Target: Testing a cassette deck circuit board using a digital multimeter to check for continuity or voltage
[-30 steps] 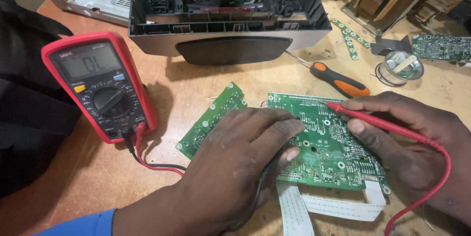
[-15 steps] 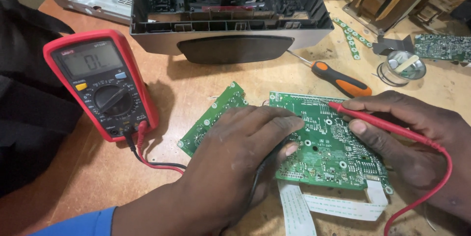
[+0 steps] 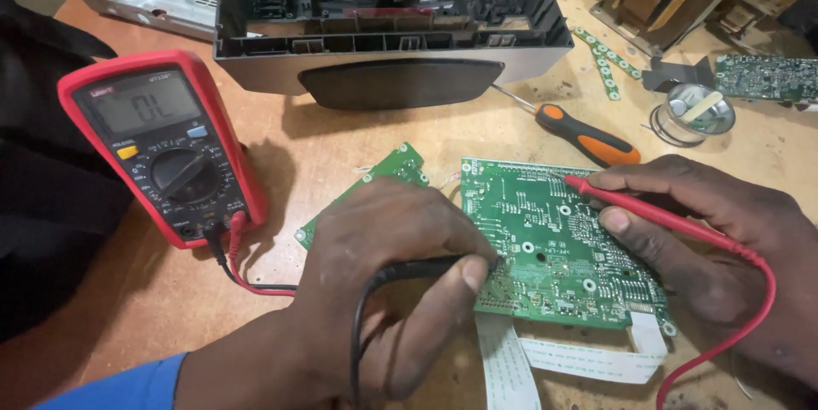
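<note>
At nine o'clock on the wooden bench (image 3: 341, 146), a red-cased multimeter (image 3: 162, 146) is lying face up, its display lit and its black and red leads (image 3: 247, 278) being trailed from its lower edge toward six o'clock. Just right of it, at about six o'clock, the left hand (image 3: 388, 291) is being held over the bench with its fingers curled narrowly around a black probe (image 3: 426, 269), the thumb pressing it down; the probe tip is being touched to the left edge of a green circuit board (image 3: 554, 248). A smaller green board (image 3: 388, 171) is partly hidden beneath that hand. The main board is lying flat at the centre, with white ribbon cables (image 3: 554, 359) being fanned out from its lower edge. At twelve o'clock, an opened grey appliance housing (image 3: 392, 26) is standing behind the board. At three o'clock, the right hand (image 3: 724, 248) is gripping a red probe (image 3: 648, 214) between thumb and fingers, its tip resting on the board's upper right area. An orange-handled screwdriver (image 3: 584, 137) is lying at two o'clock, near a solder spool (image 3: 699, 112).
</note>
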